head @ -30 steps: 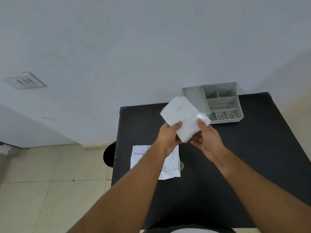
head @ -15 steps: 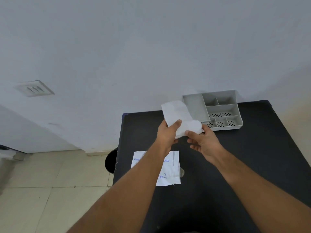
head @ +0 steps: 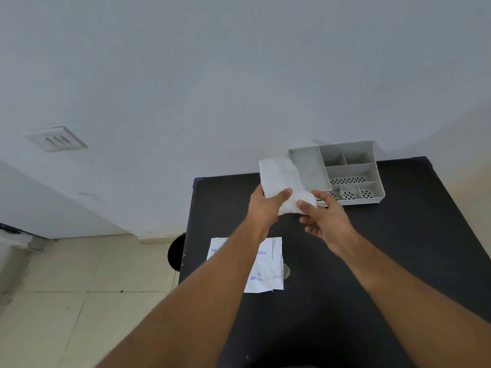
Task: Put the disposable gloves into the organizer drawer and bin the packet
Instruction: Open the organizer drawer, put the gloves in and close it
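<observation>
A translucent white stack of disposable gloves (head: 280, 179) is held up above the black table (head: 398, 248). My left hand (head: 265, 208) grips its lower left part with the thumb on top. My right hand (head: 322, 217) pinches its lower right corner with thumb and forefinger. The grey organizer drawer (head: 342, 173), with several compartments, stands at the table's far edge just right of the gloves. The empty white packet (head: 263, 269) with blue print lies flat on the table under my left forearm, partly hidden by it.
A round black bin (head: 176, 252) shows on the floor just past the table's left edge. A white wall rises behind the table, with a vent plate (head: 57, 139) at the left. Tiled floor lies to the left.
Both hands have carried the glove stack up and toward the organizer. My right hand has slid from the stack's side down to its lower right corner.
</observation>
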